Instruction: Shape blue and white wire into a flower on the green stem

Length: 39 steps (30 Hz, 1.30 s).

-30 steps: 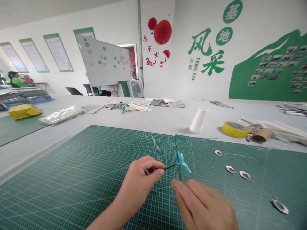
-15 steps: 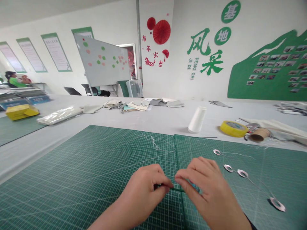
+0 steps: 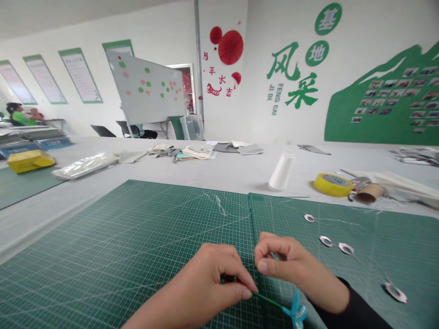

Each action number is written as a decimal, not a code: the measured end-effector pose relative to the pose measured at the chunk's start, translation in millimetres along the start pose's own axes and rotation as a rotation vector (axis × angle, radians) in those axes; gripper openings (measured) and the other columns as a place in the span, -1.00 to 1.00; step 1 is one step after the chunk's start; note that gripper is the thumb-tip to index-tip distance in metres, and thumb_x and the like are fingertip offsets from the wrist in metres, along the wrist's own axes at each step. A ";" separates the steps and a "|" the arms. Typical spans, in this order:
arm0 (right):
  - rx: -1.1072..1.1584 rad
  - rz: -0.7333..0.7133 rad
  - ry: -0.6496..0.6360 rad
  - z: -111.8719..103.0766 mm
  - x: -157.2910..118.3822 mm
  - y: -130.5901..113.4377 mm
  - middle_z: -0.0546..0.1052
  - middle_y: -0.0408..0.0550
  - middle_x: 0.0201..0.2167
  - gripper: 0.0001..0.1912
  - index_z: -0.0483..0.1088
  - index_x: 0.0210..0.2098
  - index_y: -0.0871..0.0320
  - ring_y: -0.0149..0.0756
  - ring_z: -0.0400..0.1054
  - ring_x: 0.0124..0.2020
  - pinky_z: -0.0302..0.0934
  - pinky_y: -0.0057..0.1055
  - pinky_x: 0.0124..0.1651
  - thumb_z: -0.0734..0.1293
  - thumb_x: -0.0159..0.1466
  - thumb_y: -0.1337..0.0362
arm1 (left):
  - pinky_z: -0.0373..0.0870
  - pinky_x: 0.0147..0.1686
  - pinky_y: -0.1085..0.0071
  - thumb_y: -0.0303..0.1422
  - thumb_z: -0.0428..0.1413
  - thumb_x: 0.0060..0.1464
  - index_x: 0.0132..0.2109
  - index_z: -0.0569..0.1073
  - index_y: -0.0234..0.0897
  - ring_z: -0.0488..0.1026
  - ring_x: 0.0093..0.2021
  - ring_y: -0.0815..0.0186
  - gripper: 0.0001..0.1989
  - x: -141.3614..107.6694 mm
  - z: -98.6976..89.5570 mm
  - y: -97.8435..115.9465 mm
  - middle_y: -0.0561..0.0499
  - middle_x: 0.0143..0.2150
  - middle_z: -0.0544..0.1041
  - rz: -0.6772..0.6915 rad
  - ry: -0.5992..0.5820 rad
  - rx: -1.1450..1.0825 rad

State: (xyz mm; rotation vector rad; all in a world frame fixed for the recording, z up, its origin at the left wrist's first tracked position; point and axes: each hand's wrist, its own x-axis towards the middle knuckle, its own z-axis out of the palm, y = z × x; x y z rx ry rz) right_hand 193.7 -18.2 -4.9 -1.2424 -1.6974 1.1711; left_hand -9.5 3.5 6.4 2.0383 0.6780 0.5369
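Observation:
Above the green cutting mat [image 3: 154, 237], my left hand [image 3: 209, 278] pinches one end of a thin green stem [image 3: 269, 299] between thumb and fingertips. At the stem's other end is a blue piece like a small bow or flower [image 3: 297, 311], with white marks on it. My right hand [image 3: 291, 262] is a little above the stem, apart from it. Its fingers are curled, with the thumb against them; whatever they pinch is too small to make out. To its right lie several pale oval rings [image 3: 346, 248] with thin strands attached.
Loose white thread [image 3: 220, 205] lies on the mat. Beyond it stand a white thread cone [image 3: 281, 172], a yellow tape roll [image 3: 332, 184] and a cardboard tube [image 3: 370, 193]. Fabric scraps [image 3: 199, 151], a plastic-wrapped packet [image 3: 85, 165] and a yellow box [image 3: 30, 161] are farther back.
My right hand has come off the stem, and its fingers have curled. My left hand has moved slightly right and down, still pinching the stem. The blue piece now shows fully below my right hand.

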 end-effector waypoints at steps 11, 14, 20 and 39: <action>0.417 0.107 0.144 30.1 1.8 29.2 0.24 -0.24 -0.56 -0.73 0.38 -0.52 0.12 -0.37 0.08 -0.48 0.01 -0.42 -0.39 0.42 0.04 0.05 | 0.20 -0.42 0.47 -0.44 0.20 -0.04 -0.41 0.55 -0.27 0.30 -0.44 0.40 -0.97 3.9 -4.1 -5.2 0.11 -0.48 0.43 -0.182 0.252 -0.316; 0.468 0.119 0.206 39.3 1.2 28.8 0.25 -0.24 -0.54 -0.76 0.39 -0.50 0.10 -0.36 0.09 -0.44 0.03 -0.42 -0.34 0.40 0.09 0.07 | 0.19 -0.41 0.47 -0.42 0.20 -0.05 -0.41 0.52 -0.29 0.29 -0.44 0.40 -0.97 5.8 -4.0 -6.5 0.12 -0.51 0.42 -0.249 0.312 -0.429; 0.201 0.045 0.312 46.4 -2.1 15.7 0.34 -0.20 -0.55 -0.79 0.43 -0.53 0.10 -0.32 0.19 -0.43 0.08 -0.37 -0.31 0.37 0.12 0.12 | 0.24 -0.35 0.43 -0.40 0.20 -0.05 -0.33 0.55 -0.28 0.35 -0.39 0.35 -0.92 7.1 -3.9 -7.6 0.09 -0.45 0.48 -0.318 0.380 -0.417; -1.336 -0.808 0.607 47.9 -24.7 8.5 0.50 -0.07 -0.61 -0.83 0.47 -0.24 0.31 -0.19 0.39 -0.53 0.08 -0.22 -0.45 0.37 0.14 0.47 | 0.25 -0.32 0.37 -0.47 0.13 0.01 -0.38 0.59 -0.22 0.37 -0.38 0.32 -0.86 2.5 5.6 -10.1 0.06 -0.45 0.41 -0.182 0.398 -0.008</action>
